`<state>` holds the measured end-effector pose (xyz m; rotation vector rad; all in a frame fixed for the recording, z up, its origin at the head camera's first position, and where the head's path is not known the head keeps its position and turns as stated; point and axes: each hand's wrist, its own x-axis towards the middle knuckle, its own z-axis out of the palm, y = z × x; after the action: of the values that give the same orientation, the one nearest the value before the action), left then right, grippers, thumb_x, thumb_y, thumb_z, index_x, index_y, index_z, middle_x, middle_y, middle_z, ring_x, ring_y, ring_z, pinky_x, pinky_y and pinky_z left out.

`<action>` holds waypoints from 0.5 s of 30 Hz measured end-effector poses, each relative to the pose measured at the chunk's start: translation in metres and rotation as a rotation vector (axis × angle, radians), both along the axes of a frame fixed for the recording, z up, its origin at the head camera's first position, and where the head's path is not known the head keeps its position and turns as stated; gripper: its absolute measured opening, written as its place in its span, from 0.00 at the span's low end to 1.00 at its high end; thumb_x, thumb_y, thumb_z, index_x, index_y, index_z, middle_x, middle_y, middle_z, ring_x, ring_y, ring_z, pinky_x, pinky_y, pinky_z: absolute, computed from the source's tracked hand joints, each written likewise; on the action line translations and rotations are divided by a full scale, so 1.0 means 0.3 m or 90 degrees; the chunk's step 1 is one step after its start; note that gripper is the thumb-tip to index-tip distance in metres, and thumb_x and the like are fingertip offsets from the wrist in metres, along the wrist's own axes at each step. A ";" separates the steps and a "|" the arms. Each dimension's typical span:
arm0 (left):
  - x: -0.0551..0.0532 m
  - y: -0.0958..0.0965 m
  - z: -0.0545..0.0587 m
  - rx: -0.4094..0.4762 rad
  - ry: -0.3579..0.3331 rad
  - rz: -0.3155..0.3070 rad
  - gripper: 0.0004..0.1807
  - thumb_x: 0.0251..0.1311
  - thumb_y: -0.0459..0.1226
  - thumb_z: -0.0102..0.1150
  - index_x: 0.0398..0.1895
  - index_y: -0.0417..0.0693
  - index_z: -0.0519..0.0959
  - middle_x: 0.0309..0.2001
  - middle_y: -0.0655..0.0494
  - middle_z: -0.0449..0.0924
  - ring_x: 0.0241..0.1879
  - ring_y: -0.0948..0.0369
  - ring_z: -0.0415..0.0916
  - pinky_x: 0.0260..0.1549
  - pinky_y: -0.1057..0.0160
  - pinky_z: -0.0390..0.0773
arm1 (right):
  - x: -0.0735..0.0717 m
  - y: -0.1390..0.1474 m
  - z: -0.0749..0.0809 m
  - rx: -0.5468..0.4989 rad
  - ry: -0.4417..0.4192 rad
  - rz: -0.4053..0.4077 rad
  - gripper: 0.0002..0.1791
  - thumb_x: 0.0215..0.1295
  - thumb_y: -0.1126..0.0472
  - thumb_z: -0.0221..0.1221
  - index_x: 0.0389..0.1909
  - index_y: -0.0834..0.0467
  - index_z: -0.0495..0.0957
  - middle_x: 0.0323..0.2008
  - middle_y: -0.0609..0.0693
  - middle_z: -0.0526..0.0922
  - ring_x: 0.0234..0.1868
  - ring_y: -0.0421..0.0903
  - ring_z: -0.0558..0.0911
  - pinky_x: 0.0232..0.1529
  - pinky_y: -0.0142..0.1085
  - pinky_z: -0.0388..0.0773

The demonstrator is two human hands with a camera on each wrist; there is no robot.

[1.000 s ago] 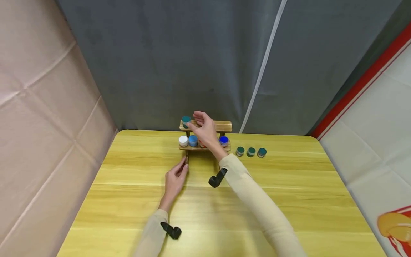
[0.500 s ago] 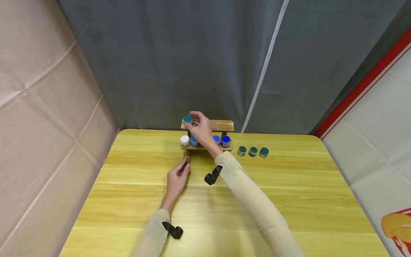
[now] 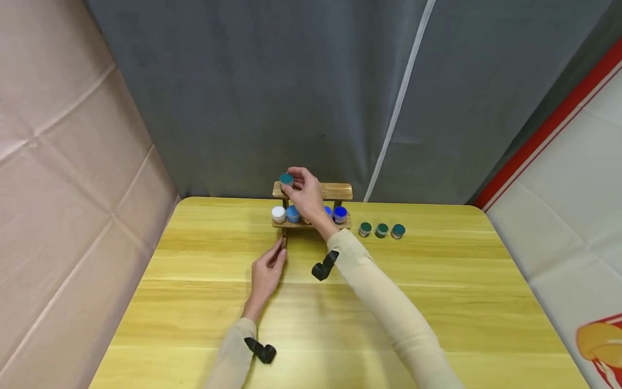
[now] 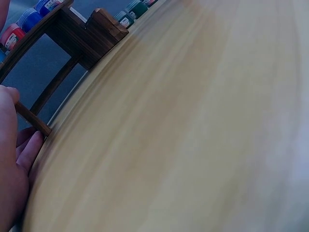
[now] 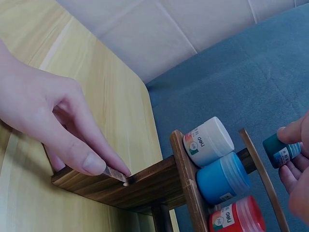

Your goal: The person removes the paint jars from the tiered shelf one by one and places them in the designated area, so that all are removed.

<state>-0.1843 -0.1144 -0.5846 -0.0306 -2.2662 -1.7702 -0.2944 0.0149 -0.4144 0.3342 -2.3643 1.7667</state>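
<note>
A small wooden two-tier rack (image 3: 337,190) stands at the table's back edge. My right hand (image 3: 308,200) pinches a teal paint jar (image 3: 286,179) between thumb and fingers at the left end of the upper tier; whether the jar touches that tier I cannot tell. My left hand (image 3: 264,275) grips the rack's front left foot, low at the table. Along the lower tier are a white paint jar (image 3: 278,214), a light blue one (image 3: 293,214), a red one (image 5: 236,216) and dark blue ones (image 3: 340,214). My right forearm partly hides this row in the head view.
To the rack's right, two dark green jars (image 3: 365,229) and a teal jar (image 3: 398,231) stand in a row on the wooden table (image 3: 437,302). A grey curtain (image 3: 233,108) hangs right behind the table, with pale panels at both sides.
My right hand has shifted left and its fingers have closed around the teal jar. The jar has moved slightly right and up. The left hand stays on the rack's foot.
</note>
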 end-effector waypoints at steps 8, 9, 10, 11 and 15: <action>-0.004 -0.009 -0.007 0.010 0.000 -0.001 0.21 0.70 0.44 0.62 0.65 0.56 0.79 0.63 0.49 0.80 0.54 0.50 0.85 0.47 0.65 0.87 | -0.008 0.019 0.007 0.014 0.024 -0.010 0.22 0.67 0.67 0.65 0.61 0.65 0.76 0.58 0.59 0.82 0.60 0.53 0.82 0.64 0.38 0.81; -0.005 -0.009 -0.009 0.012 0.002 -0.001 0.21 0.70 0.44 0.62 0.64 0.56 0.79 0.63 0.49 0.80 0.53 0.50 0.85 0.47 0.64 0.88 | -0.008 0.026 0.009 0.015 0.027 -0.011 0.22 0.67 0.67 0.65 0.61 0.65 0.76 0.58 0.60 0.82 0.60 0.53 0.83 0.64 0.39 0.81; -0.007 -0.009 -0.011 0.012 0.004 0.000 0.21 0.70 0.44 0.62 0.64 0.55 0.79 0.62 0.49 0.80 0.53 0.50 0.85 0.47 0.63 0.88 | -0.009 0.033 0.011 0.016 0.030 -0.012 0.22 0.67 0.67 0.65 0.61 0.66 0.75 0.58 0.60 0.82 0.59 0.54 0.83 0.64 0.40 0.81; -0.009 -0.009 -0.014 0.012 0.004 0.001 0.21 0.70 0.44 0.62 0.64 0.55 0.79 0.62 0.48 0.80 0.53 0.49 0.85 0.47 0.62 0.88 | -0.009 0.041 0.012 0.016 0.031 -0.014 0.22 0.67 0.67 0.65 0.61 0.66 0.75 0.58 0.60 0.82 0.59 0.54 0.83 0.64 0.40 0.82; -0.011 -0.007 -0.018 0.006 -0.001 0.007 0.21 0.70 0.40 0.62 0.64 0.52 0.79 0.62 0.46 0.80 0.52 0.47 0.85 0.47 0.60 0.88 | -0.015 0.079 0.009 0.014 0.027 -0.027 0.23 0.67 0.67 0.65 0.61 0.65 0.75 0.58 0.59 0.82 0.59 0.54 0.83 0.63 0.41 0.82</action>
<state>-0.1877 -0.1165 -0.5899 -0.0153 -2.2541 -1.7761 -0.2988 0.0386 -0.4117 0.3199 -2.3459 1.6991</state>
